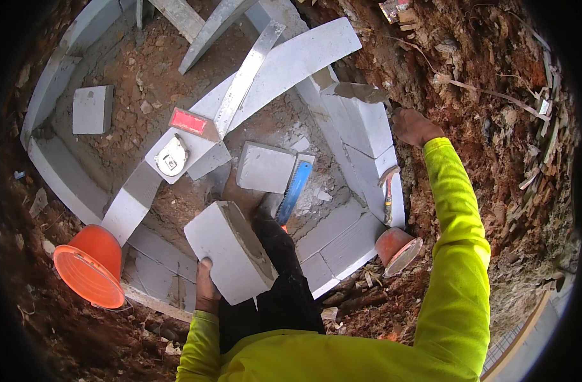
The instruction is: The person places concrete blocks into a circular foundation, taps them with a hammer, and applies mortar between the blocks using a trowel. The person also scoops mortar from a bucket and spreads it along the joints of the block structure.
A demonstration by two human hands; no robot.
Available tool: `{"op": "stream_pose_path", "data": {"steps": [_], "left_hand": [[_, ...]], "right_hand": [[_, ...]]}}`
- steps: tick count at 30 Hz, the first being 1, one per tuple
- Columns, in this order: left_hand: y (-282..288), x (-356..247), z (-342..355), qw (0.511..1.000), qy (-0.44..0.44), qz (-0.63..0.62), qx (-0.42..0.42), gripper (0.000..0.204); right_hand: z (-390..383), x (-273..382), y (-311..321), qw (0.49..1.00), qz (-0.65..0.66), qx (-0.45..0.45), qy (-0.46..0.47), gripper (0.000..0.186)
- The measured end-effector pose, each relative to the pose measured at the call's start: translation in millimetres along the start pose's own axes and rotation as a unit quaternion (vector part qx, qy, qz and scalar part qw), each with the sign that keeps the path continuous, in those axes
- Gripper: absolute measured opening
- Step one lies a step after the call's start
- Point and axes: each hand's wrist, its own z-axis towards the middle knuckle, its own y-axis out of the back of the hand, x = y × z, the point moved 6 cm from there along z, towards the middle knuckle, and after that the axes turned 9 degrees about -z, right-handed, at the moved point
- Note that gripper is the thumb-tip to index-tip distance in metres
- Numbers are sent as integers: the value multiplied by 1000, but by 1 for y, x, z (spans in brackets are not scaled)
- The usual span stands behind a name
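My left hand (pixel 207 284) grips a grey block (pixel 227 248) held tilted above my dark-trousered leg, with grey mortar along its right face. My right hand (pixel 413 127) reaches out at the right, closed on a trowel (pixel 364 92) whose mortar-smeared blade lies over the top of the block wall (pixel 367 118). A hammer (pixel 388 194) lies on that wall below the hand. Inside the enclosure, a hand saw with a blue guard (pixel 294 191) rests beside another block (pixel 263 167).
An orange bucket (pixel 87 261) and a smaller pail (pixel 396 251) sit at the wall's corners. A tape measure (pixel 171 156), red-topped tool (pixel 189 121) and metal straightedge (pixel 246 79) lie on the middle wall. A loose block (pixel 92 108) sits in the left compartment. Rough earth (pixel 501 159) surrounds the blockwork.
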Motion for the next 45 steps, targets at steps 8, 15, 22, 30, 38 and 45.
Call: {"op": "stream_pose_path", "data": {"steps": [8,15,22,30,38,45], "left_hand": [[-7,17,-1,999,-20,-40,3,69],[20,33,10,1000,-15,-11,-20,71],[34,50,13,1000,10,-12,-5,68],[50,59,2,998,-1,-28,-57,72],[51,67,3,999,3,0,-32,71],[28,54,1,1000,-12,-16,-17,69]], "right_hand": [[-84,19,114,976,-184,-117,23,48],[26,99,86,893,-430,61,118,42],[65,106,130,916,-397,-7,61,23],[150,137,83,925,-358,-13,129,20],[119,177,75,882,-433,36,182,20],[17,161,107,941,-268,106,175,36]]}}
